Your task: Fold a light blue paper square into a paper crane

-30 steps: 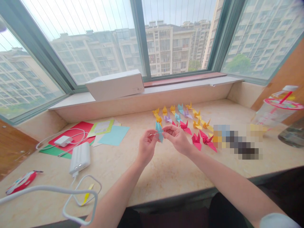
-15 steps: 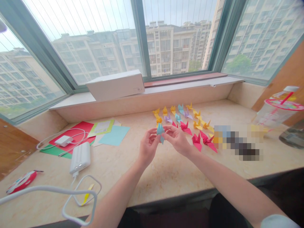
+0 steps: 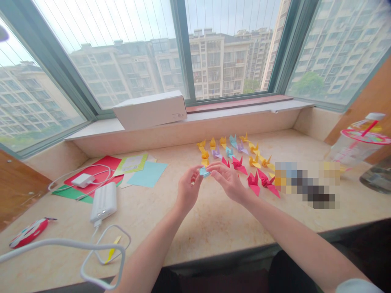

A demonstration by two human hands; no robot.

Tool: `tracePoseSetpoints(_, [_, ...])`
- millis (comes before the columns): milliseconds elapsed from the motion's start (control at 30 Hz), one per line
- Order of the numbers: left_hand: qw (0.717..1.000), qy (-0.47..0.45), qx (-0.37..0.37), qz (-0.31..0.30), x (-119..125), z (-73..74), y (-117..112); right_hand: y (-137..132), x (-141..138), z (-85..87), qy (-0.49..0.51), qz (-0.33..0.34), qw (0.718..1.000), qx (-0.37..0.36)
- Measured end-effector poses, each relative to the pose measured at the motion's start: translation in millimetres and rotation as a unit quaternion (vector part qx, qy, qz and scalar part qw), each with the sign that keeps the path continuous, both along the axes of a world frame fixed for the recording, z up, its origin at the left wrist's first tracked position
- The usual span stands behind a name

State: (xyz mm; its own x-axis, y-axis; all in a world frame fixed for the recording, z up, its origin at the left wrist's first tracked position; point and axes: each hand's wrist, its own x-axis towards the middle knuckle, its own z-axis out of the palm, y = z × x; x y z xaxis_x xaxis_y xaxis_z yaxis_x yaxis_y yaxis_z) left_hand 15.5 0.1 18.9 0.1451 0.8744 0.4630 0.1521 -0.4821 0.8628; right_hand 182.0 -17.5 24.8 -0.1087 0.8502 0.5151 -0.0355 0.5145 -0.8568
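Blue paper fold (image 3: 204, 171): pinched between both hands, held just above the table (image 3: 214, 219).
Left hand (image 3: 187, 190): closed on the fold's left end by thumb and fingertips.
Right hand (image 3: 228, 182): the right end is gripped from above.
Risk: the thin paper may be torn or miscreased if pulled too hard; the paper cranes (image 3: 236, 156) just beyond the right hand may be knocked over.
Edges: the table's front edge lies under the forearms.
Open room: bare surface is found below and left of the hands, up to the power bank (image 3: 103, 202).

light blue paper crane (image 3: 204, 171), red cranes (image 3: 253, 180), white power bank (image 3: 104, 202)
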Motion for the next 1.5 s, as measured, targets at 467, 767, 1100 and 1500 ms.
tracePoseSetpoints(467, [0.99,-0.054,-0.039,-0.126,2.6,2.5,-6.6,6.9,3.5,-6.0,0.023,-0.004,1.0,-0.004])
tracePoseSetpoints(767, [0.978,-0.088,-0.029,-0.189,2.2,1.2,-8.7,2.7,-1.8,-0.9,0.061,0.013,0.998,-0.02])
tracePoseSetpoints(1100, [0.979,-0.077,-0.032,-0.185,1.8,-0.7,-6.2,-0.4,-2.8,-4.1,0.035,0.021,0.999,-0.006])
tracePoseSetpoints(1500, [0.996,-0.074,0.034,-0.048,6.1,-6.0,-5.0,-1.9,-7.5,-10.8,0.015,-0.014,0.999,-0.028])
